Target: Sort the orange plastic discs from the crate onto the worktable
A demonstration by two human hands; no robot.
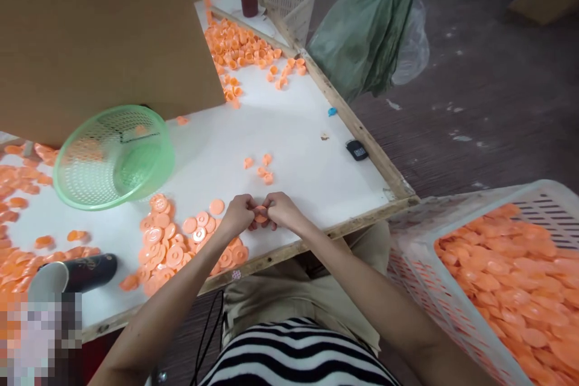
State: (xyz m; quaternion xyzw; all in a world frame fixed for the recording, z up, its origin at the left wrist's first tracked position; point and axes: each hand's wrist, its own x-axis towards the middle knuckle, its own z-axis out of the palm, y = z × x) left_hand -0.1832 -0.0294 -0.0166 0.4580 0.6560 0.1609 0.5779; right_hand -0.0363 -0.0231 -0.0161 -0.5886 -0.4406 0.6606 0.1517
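Between my two hands an orange plastic disc is pinched just above the white tabletop, close to the front edge. My left hand is closed on its left side, and my right hand is closed on its right side. The fingers hide part of the disc. Just beyond my hands lie several small orange cup-shaped pieces. A pile of flat orange discs spreads to the left of my left hand, partly behind my forearm.
A green mesh basket stands at the left, near a dark cup lying on its side. Orange cups are heaped at the back. A key fob lies by the wooden rim. A crate of orange discs stands right.
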